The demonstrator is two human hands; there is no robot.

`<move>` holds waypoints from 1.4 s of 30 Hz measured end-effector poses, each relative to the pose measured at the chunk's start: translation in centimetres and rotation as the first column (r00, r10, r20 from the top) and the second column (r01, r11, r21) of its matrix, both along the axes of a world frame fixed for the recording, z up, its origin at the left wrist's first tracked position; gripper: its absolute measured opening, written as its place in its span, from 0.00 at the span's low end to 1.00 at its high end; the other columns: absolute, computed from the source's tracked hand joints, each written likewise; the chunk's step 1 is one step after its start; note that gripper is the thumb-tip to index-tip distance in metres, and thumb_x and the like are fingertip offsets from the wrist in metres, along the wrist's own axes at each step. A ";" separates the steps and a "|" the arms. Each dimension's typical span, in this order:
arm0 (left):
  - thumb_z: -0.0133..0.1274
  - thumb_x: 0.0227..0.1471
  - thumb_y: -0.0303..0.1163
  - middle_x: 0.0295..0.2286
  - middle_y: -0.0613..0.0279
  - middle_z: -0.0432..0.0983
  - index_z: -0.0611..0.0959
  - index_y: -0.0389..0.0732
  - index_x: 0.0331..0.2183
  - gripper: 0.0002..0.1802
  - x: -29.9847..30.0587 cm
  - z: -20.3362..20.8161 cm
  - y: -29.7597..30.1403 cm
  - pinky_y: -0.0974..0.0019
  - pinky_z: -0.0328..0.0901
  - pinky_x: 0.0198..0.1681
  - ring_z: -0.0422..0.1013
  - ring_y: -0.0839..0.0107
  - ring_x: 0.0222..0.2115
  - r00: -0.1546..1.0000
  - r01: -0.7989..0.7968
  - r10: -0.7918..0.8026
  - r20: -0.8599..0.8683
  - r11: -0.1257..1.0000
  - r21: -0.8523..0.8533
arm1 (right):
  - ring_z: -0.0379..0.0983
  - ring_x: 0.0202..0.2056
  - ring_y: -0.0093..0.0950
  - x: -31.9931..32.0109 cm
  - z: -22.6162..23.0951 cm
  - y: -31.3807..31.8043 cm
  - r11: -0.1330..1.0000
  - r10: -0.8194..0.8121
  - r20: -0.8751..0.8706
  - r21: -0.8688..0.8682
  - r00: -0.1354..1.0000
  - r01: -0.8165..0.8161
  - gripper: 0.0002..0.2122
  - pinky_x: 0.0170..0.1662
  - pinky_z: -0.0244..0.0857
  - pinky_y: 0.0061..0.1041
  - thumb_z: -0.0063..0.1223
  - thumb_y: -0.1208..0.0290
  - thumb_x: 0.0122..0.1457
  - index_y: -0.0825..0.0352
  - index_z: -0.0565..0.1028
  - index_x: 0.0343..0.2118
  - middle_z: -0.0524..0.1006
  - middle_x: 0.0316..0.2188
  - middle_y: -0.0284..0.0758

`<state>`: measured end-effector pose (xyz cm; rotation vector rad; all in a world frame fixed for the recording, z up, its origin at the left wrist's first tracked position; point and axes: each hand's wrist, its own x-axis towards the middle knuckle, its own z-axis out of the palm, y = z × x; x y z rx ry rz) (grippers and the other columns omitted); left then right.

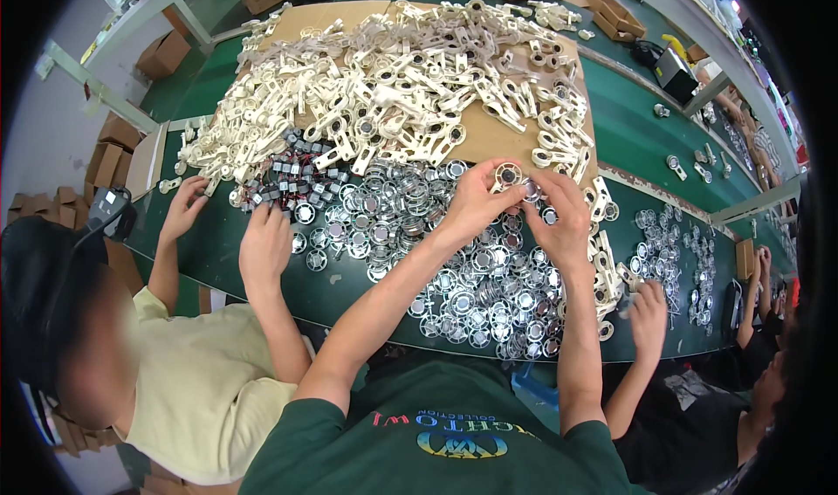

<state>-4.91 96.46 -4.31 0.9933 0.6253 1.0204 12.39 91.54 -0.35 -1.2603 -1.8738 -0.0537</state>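
Observation:
Above the table's middle my left hand (476, 205) is closed on a cream plastic handle-shaped housing (507, 175) with a round ring end. My right hand (561, 218) pinches a small round silver part (531, 190) right beside that ring; whether the two pieces touch I cannot tell. Under both hands spreads a heap of round silver spoked parts (497, 290), reaching toward the near edge. Beyond lies a large pile of cream plastic housings (384, 89) on cardboard. Small dark motor-like blocks (297, 176) with thin red wires are heaped to the left.
At left, a co-worker's hands (266, 242) work by the dark blocks. Another co-worker's hand (646, 316) is close on my right, near a row of cream housings (604, 268). More silver parts (659, 250) lie farther right. A green belt (668, 150) runs behind a rail.

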 end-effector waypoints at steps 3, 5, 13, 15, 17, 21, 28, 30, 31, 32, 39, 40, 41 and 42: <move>0.63 0.58 0.21 0.37 0.64 0.81 0.75 0.33 0.55 0.25 -0.1 -0.1 0.0 0.74 0.75 0.35 0.78 0.78 0.33 0.998 -0.034 0.036 -0.045 0.999 0.027 | 0.79 0.43 0.42 -0.8 0.3 -0.2 0.999 0.035 0.024 0.022 0.999 -0.035 0.23 0.46 0.74 0.36 0.71 0.81 0.47 0.69 0.80 0.49 0.80 0.46 0.42; 0.63 0.58 0.21 0.37 0.65 0.82 0.75 0.34 0.55 0.24 0.0 -0.1 -0.1 0.75 0.75 0.34 0.78 0.79 0.33 0.996 -0.052 0.053 -0.065 0.998 0.024 | 0.79 0.44 0.43 -1.1 -0.1 -0.5 1.000 0.001 -0.037 -0.012 0.999 -0.002 0.23 0.48 0.74 0.38 0.69 0.82 0.47 0.69 0.80 0.50 0.80 0.47 0.43; 0.63 0.58 0.22 0.35 0.67 0.82 0.76 0.35 0.55 0.24 -0.4 0.6 -0.4 0.78 0.70 0.30 0.76 0.83 0.31 0.993 -0.061 0.064 -0.097 0.998 0.030 | 0.79 0.44 0.42 -1.0 -0.7 -0.3 1.000 0.013 -0.058 -0.010 0.998 -0.013 0.24 0.47 0.75 0.37 0.69 0.83 0.47 0.69 0.79 0.50 0.81 0.45 0.43; 0.63 0.58 0.23 0.35 0.66 0.82 0.76 0.35 0.56 0.25 -0.6 0.8 -0.4 0.77 0.71 0.30 0.76 0.82 0.31 0.990 -0.044 0.048 -0.130 0.998 0.039 | 0.80 0.44 0.41 -1.1 -0.8 -0.3 1.000 0.013 -0.085 -0.008 0.996 -0.014 0.24 0.46 0.75 0.36 0.69 0.84 0.47 0.69 0.79 0.50 0.81 0.44 0.43; 0.63 0.59 0.23 0.36 0.65 0.82 0.75 0.35 0.57 0.26 -0.7 0.9 -0.4 0.77 0.71 0.30 0.76 0.82 0.32 0.986 -0.025 0.032 -0.163 0.999 0.046 | 0.80 0.44 0.40 -1.0 -0.7 -0.3 1.000 0.013 -0.112 -0.009 0.994 -0.014 0.24 0.46 0.75 0.36 0.69 0.84 0.47 0.69 0.79 0.50 0.81 0.44 0.43; 0.55 0.61 0.21 0.37 0.61 0.81 0.71 0.35 0.63 0.29 -1.2 1.0 -0.4 0.73 0.72 0.31 0.76 0.78 0.31 0.984 0.092 -0.081 -0.160 0.994 0.066 | 0.80 0.44 0.38 -0.7 0.8 -0.2 0.998 0.060 -0.223 -0.005 0.973 -0.062 0.25 0.47 0.74 0.34 0.67 0.86 0.48 0.68 0.79 0.52 0.82 0.44 0.42; 0.51 0.57 0.18 0.34 0.65 0.81 0.72 0.35 0.62 0.31 -2.0 0.4 -0.4 0.76 0.67 0.28 0.73 0.81 0.27 0.967 0.223 -0.210 -0.146 0.971 0.081 | 0.78 0.49 0.41 -0.4 1.8 0.2 0.965 0.244 -0.052 -0.082 0.968 -0.248 0.28 0.52 0.72 0.37 0.67 0.87 0.46 0.66 0.78 0.54 0.83 0.45 0.39; 0.51 0.56 0.17 0.30 0.68 0.78 0.72 0.35 0.61 0.31 -2.1 0.7 -0.4 0.76 0.65 0.27 0.72 0.81 0.26 0.952 0.254 -0.231 -0.201 0.962 0.098 | 0.78 0.47 0.40 -0.3 1.9 0.2 0.964 0.244 -0.024 -0.101 0.970 -0.245 0.27 0.51 0.73 0.36 0.67 0.87 0.46 0.65 0.79 0.53 0.83 0.44 0.38; 0.51 0.55 0.17 0.26 0.70 0.75 0.73 0.34 0.60 0.30 -2.2 0.9 -0.5 0.75 0.64 0.26 0.70 0.81 0.25 0.952 0.255 -0.233 -0.198 0.962 0.094 | 0.78 0.47 0.40 -0.4 2.0 0.2 0.964 0.245 -0.025 -0.101 0.969 -0.246 0.27 0.51 0.73 0.36 0.67 0.87 0.46 0.65 0.79 0.53 0.83 0.44 0.38; 0.51 0.55 0.17 0.26 0.70 0.75 0.73 0.34 0.60 0.30 -2.4 1.0 -0.5 0.75 0.64 0.26 0.70 0.81 0.25 0.952 0.254 -0.232 -0.198 0.963 0.094 | 0.78 0.46 0.40 -0.5 2.2 0.1 0.958 0.260 -0.030 -0.115 0.965 -0.262 0.27 0.50 0.73 0.36 0.66 0.87 0.46 0.64 0.80 0.52 0.83 0.44 0.38; 0.48 0.54 0.16 0.23 0.70 0.73 0.75 0.34 0.57 0.27 -2.7 0.8 -0.7 0.75 0.63 0.25 0.69 0.81 0.22 0.939 0.323 -0.314 -0.140 0.946 0.041 | 0.78 0.45 0.39 0.0 2.5 0.4 0.928 0.319 -0.021 -0.196 0.948 -0.317 0.25 0.50 0.73 0.36 0.66 0.86 0.45 0.64 0.81 0.51 0.83 0.43 0.38; 0.48 0.54 0.16 0.23 0.70 0.72 0.75 0.34 0.57 0.27 -2.6 0.7 -0.7 0.75 0.63 0.25 0.69 0.81 0.22 0.936 0.332 -0.324 -0.137 0.942 0.042 | 0.78 0.45 0.39 0.1 2.5 0.4 0.928 0.318 -0.022 -0.196 0.948 -0.316 0.25 0.50 0.73 0.36 0.66 0.86 0.45 0.64 0.81 0.51 0.83 0.43 0.38; 0.48 0.54 0.16 0.23 0.70 0.72 0.75 0.34 0.57 0.27 -2.6 0.5 -0.7 0.75 0.63 0.25 0.69 0.81 0.22 0.936 0.333 -0.324 -0.138 0.942 0.041 | 0.77 0.45 0.39 0.2 2.4 0.5 0.920 0.326 -0.028 -0.221 0.945 -0.324 0.25 0.50 0.73 0.36 0.66 0.85 0.45 0.64 0.81 0.51 0.83 0.42 0.38; 0.48 0.54 0.16 0.23 0.70 0.73 0.74 0.33 0.58 0.28 -2.6 0.6 -0.8 0.75 0.63 0.25 0.69 0.81 0.22 0.936 0.335 -0.328 -0.125 0.941 0.042 | 0.77 0.45 0.39 0.4 2.3 0.5 0.911 0.333 -0.036 -0.245 0.942 -0.332 0.25 0.50 0.73 0.37 0.66 0.85 0.46 0.64 0.81 0.51 0.83 0.42 0.39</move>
